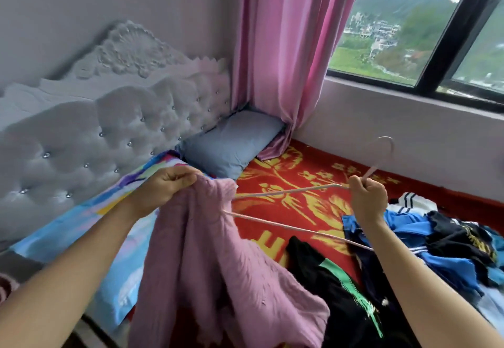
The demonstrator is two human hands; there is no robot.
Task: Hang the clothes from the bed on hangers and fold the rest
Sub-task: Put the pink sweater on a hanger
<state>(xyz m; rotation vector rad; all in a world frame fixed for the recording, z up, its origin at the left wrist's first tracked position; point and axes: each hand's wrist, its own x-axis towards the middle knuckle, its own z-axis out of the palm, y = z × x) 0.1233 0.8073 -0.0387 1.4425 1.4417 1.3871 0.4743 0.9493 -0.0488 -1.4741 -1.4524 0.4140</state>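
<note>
The left hand pinches the top edge of a pink knit top, fingers curled tight on the cloth. It holds the top up in front of the blue-grey pillow, on the viewer's side. The right hand is closed round the neck of a pink hanger, off to the pillow's right. One shoulder end of the hanger is already tucked into the top's opening.

To do this well, keep the opening stretched wide with the left hand. Slide the hanger further in until the first shoulder seats, then tilt the free end under the other side instead of forcing the knit over it.

Counted:
- Hanger: one.
- Pink top: one.
- Pillow: one.
- Black garment with green stripes: one, lying nearer the viewer than the pillow.
- Heap of blue, white and dark clothes: to the pillow's right. It looks like several pieces, but they are too tangled to number.
</note>
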